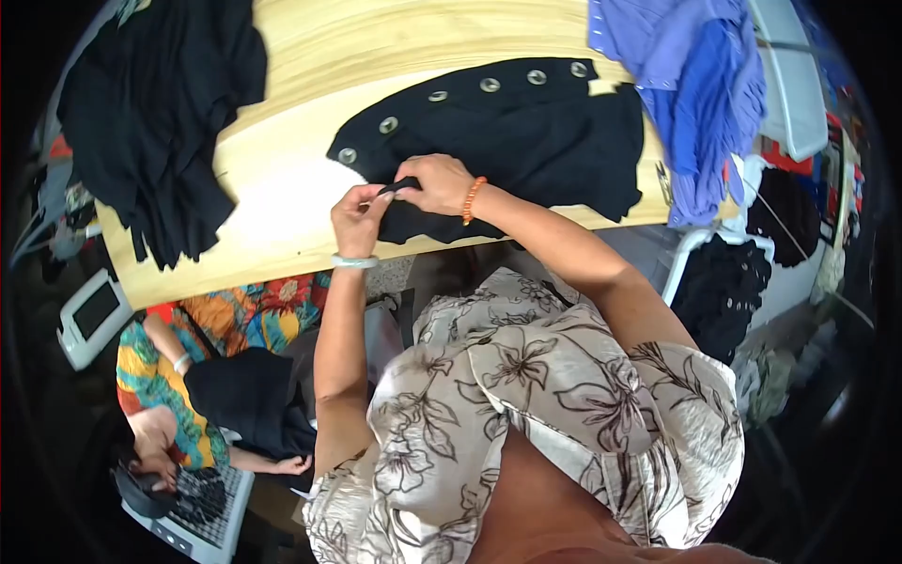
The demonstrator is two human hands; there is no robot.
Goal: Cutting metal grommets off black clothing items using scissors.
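Note:
A black piece of fabric point(554, 141) lies on the wooden table in front of me, with a row of round metal eyelets point(489, 85) along its curved far edge. My left hand point(357, 216) pinches a narrow strip of this fabric at its near left corner. Close beside it, my right hand point(437, 184) grips the same edge, fingers curled over it and the back of the hand up. The strip stretches between the two sets of fingertips. What lies under my right palm is hidden.
A black fabric pile point(164, 113) hangs over the table's point(310, 38) left end. Blue-purple garments point(691, 94) drape at the right, near small thread snips point(664, 181). A white bin point(681, 268) holds black pieces point(723, 291). At lower left sits another person point(254, 320) with black cloth.

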